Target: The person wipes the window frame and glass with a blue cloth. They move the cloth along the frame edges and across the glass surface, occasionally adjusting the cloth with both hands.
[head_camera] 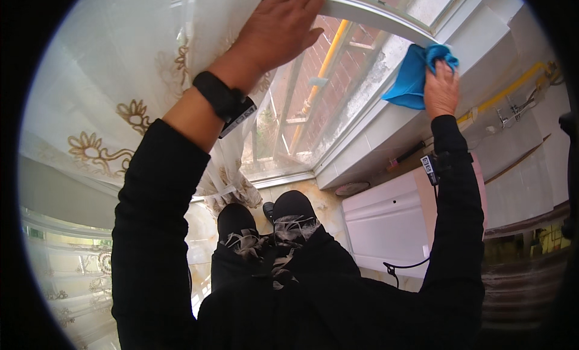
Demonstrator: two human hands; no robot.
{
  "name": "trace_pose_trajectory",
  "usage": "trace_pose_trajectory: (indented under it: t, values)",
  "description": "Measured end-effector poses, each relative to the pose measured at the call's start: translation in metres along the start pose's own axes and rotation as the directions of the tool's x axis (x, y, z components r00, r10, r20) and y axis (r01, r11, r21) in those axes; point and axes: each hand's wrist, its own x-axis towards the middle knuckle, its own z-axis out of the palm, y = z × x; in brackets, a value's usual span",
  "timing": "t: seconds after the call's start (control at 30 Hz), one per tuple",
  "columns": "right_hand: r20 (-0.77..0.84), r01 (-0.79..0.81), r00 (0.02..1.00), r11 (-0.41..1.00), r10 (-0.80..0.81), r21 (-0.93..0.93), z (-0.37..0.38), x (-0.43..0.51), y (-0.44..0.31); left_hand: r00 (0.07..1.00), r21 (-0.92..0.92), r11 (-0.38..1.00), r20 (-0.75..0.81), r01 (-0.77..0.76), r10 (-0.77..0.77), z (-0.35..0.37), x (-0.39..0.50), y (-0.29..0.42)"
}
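Observation:
My right hand (pixel 441 87) grips a blue cloth (pixel 402 81) against the white window frame (pixel 380 17), near the frame's right corner. Part of the cloth is bunched above the fingers, and the rest spreads flat to the left. High at the top edge of the view, my left hand (pixel 282 31) lies at the frame's rail, beside the sheer curtain (pixel 217 15). Its thumb stands apart, while the fingertips are partly hidden. Whether those fingers hold the rail or the curtain does not show.
Outside the glass run metal bars and a yellow pipe (pixel 328 63). A tiled sill (pixel 362 142) borders the window. On the right are another yellow gas pipe (pixel 504 96) with a valve and a pale pink appliance or cabinet (pixel 384 214). A black cable (pixel 391 268) hangs near my right arm.

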Motion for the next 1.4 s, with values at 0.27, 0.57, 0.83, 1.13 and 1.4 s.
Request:
trace_pose_trajectory:
  t: [0.27,0.57,0.83,1.13,1.4]
  values:
    - [0.359,0.194,0.880,0.925,-0.311,0.327,0.054,-0.155,-0.131,1.000,0.048,0.999,0.000,-0.008,0.008,0.001,0.003,0.002]
    - [0.381,0.213,0.808,0.825,-0.450,0.523,0.120,-0.259,-0.228,0.998,0.110,0.992,-0.008,-0.068,0.069,0.008,0.012,0.012]
    - [0.774,-0.520,0.597,0.633,-0.211,0.573,0.067,-0.258,-0.191,0.992,0.051,0.996,-0.097,-0.076,0.081,0.014,0.017,0.013]
    - [-0.252,-0.186,0.938,0.959,0.238,0.215,0.004,-0.039,0.008,1.000,0.070,0.998,-0.001,-0.008,0.008,0.015,0.006,0.013]
    - [0.156,-0.096,0.985,0.977,0.066,0.191,0.052,-0.047,-0.065,0.999,0.152,0.988,0.036,-0.021,0.016,0.018,0.011,0.019]
